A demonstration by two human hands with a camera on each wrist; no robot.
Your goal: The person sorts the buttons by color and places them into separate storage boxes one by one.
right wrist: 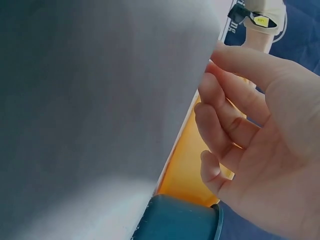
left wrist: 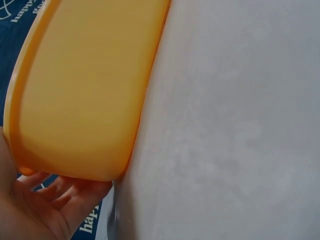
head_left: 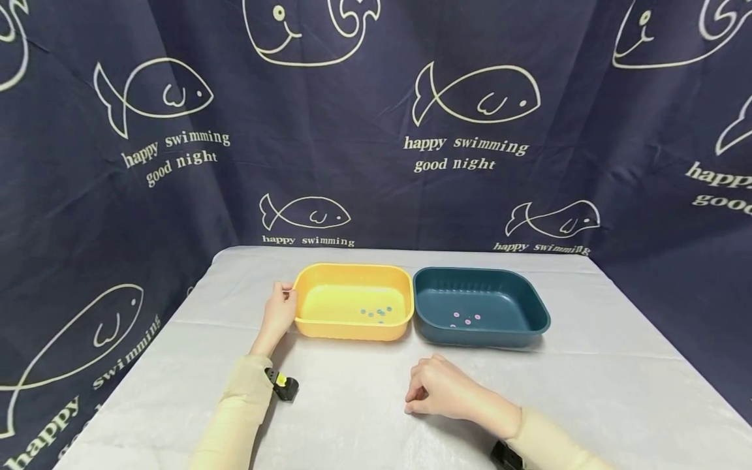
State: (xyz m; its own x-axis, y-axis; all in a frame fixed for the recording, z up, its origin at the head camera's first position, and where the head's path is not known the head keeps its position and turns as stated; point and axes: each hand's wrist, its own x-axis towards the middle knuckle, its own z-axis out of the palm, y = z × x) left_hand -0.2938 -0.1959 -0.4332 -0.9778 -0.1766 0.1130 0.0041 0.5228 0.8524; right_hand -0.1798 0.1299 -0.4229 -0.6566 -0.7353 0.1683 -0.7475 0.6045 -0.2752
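My left hand [head_left: 281, 312] is at the left end of a yellow plastic tub [head_left: 352, 332]. In the left wrist view its fingers [left wrist: 75, 197] curl against the outside of the tub's [left wrist: 85, 90] end wall, with part of the hand up by the rim. Several small blue ring-like pieces [head_left: 371, 314] lie in the tub. My right hand [head_left: 443, 390] is low over the table in front of a dark teal tub [head_left: 482, 337]. Its fingers [right wrist: 215, 125] are loosely curled, thumb near the index fingertip, and nothing shows between them. Several small pink rings [head_left: 467, 322] lie in the teal tub.
Both tubs stand side by side on a table with a pale cloth [head_left: 352, 405], near its back. A dark blue curtain [head_left: 376, 163] with fish drawings hangs behind and at the sides. Each wrist wears a small black camera [head_left: 286, 387].
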